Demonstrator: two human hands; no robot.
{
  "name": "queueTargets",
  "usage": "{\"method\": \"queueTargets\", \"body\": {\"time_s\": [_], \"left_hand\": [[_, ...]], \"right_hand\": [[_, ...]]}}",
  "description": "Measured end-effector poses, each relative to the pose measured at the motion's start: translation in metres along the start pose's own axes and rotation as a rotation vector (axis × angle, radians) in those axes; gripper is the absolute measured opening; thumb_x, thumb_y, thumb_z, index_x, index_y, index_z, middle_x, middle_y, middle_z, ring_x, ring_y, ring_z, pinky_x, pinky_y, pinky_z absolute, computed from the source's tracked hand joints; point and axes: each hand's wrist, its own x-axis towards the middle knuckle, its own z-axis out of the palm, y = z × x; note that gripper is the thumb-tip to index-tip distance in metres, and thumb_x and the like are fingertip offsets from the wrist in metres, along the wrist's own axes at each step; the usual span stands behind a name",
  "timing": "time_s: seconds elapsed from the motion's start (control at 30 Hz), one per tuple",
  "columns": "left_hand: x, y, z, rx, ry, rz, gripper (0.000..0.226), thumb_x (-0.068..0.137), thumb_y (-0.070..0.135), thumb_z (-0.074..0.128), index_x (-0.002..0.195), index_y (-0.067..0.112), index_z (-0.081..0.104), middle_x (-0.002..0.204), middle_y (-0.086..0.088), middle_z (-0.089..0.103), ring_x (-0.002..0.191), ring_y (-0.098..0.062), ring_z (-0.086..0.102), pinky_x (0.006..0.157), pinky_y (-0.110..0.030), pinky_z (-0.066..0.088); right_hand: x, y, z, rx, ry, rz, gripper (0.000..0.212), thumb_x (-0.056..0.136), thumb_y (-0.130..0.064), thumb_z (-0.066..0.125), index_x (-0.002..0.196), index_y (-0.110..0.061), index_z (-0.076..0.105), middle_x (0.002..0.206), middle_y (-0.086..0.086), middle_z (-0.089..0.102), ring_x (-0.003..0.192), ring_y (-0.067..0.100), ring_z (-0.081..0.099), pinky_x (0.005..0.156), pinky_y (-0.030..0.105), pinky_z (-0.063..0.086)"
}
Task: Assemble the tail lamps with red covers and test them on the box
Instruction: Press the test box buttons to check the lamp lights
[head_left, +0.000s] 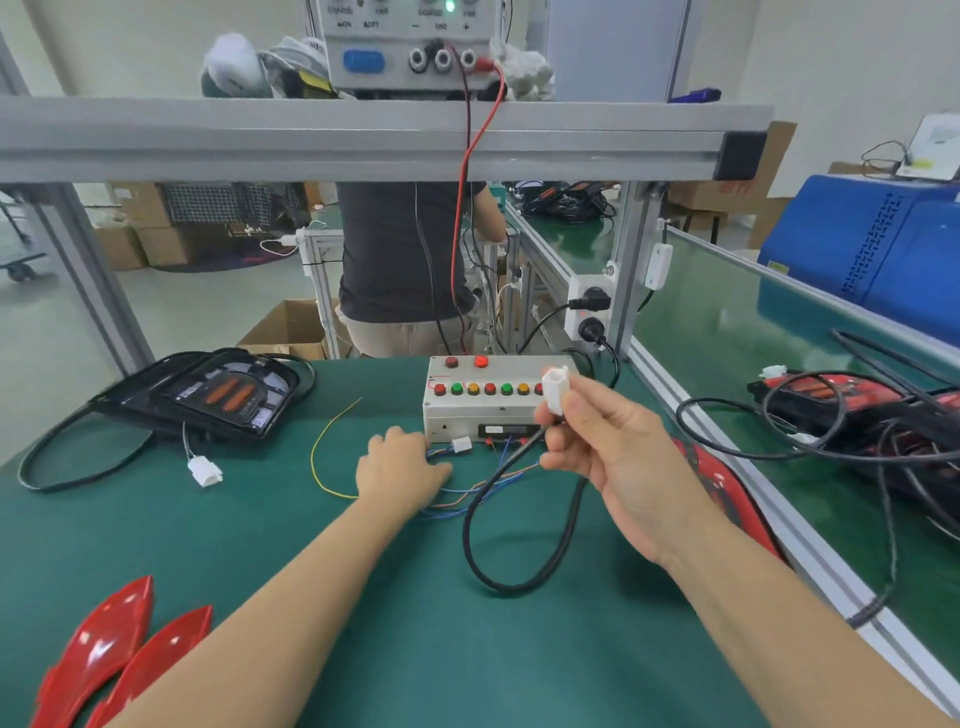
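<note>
Head: right hand (618, 457) pinches white connector (556, 387).

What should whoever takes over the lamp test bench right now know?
Right hand: grip on the white plug of a black cable, held up in front of the test box.
Left hand: resting on the wires by the box's socket.
Open lamp lies far left, no cover on. Two red covers near left.
Left to do: mate plug, test, fit covers.

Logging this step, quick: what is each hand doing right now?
Left hand: rests on the thin wires by the test box; grip cannot be told.
Right hand: pinches the white connector.
</note>
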Motion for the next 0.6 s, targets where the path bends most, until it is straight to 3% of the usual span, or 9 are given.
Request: {"method": "queueTargets", "body": {"time_s": [0.1,0.17,0.23,0.33,0.47,0.53,0.6], "left_hand": [[0.009,0.002,0.009,0.001,0.03,-0.009,0.025,0.09,0.023,0.053,0.11,0.013,0.061,0.113,-0.009,0.056,0.105,-0.029,0.054,0.076,-0.033,0.043],[0.013,0.002,0.006,-0.097,0.02,0.008,0.02,0.088,0.011,0.052,0.099,0.01,0.068,0.094,-0.009,0.064,0.09,-0.031,0.059,0.069,-0.03,0.044],[0.011,-0.001,-0.002,-0.298,0.043,0.047,0.019,0.087,0.007,0.052,0.089,0.011,0.071,0.073,-0.007,0.06,0.071,-0.026,0.054,0.061,-0.027,0.041],[-0.002,-0.006,-0.015,-0.709,0.109,0.131,0.024,0.088,0.001,0.051,0.091,0.016,0.07,0.066,0.002,0.063,0.051,-0.008,0.047,0.055,-0.023,0.037],[-0.027,-0.003,-0.027,-1.02,0.021,0.332,0.033,0.09,0.0,0.053,0.089,0.027,0.071,0.075,0.012,0.072,0.062,0.003,0.056,0.066,-0.009,0.042],[-0.032,0.001,-0.029,-1.04,-0.01,0.379,0.021,0.089,0.008,0.061,0.086,0.023,0.074,0.082,0.005,0.072,0.078,-0.005,0.06,0.079,-0.018,0.046],[-0.033,0.004,-0.028,-1.025,-0.016,0.389,0.014,0.087,0.011,0.065,0.081,0.02,0.075,0.081,0.0,0.071,0.08,-0.014,0.056,0.083,-0.032,0.046]], "right_hand": [[0.002,0.005,0.0,-0.128,0.013,0.024,0.022,0.097,-0.008,0.051,0.112,-0.013,0.067,0.076,0.0,0.063,0.057,0.005,0.053,0.055,0.019,0.052],[0.004,0.008,-0.002,-0.175,0.036,0.047,0.017,0.095,-0.007,0.055,0.109,-0.011,0.063,0.074,0.002,0.064,0.054,0.006,0.054,0.053,0.02,0.052],[0.006,0.011,-0.005,-0.223,0.058,0.062,0.009,0.093,-0.006,0.059,0.099,-0.012,0.063,0.072,0.003,0.065,0.053,0.007,0.054,0.052,0.022,0.053],[0.009,0.018,-0.008,-0.298,0.088,0.083,0.008,0.091,-0.005,0.062,0.09,-0.012,0.065,0.07,0.004,0.067,0.051,0.007,0.054,0.052,0.023,0.054],[0.014,0.027,-0.007,-0.382,0.113,0.1,0.005,0.089,-0.005,0.064,0.087,-0.009,0.067,0.069,0.005,0.066,0.049,0.006,0.052,0.05,0.022,0.052],[0.016,0.028,-0.004,-0.428,0.108,0.094,0.004,0.089,-0.005,0.065,0.087,-0.008,0.067,0.068,0.006,0.065,0.048,0.006,0.052,0.049,0.022,0.052],[0.016,0.027,-0.003,-0.484,0.098,0.085,0.004,0.089,-0.006,0.066,0.086,-0.008,0.067,0.068,0.006,0.065,0.046,0.005,0.051,0.048,0.022,0.051]]}}
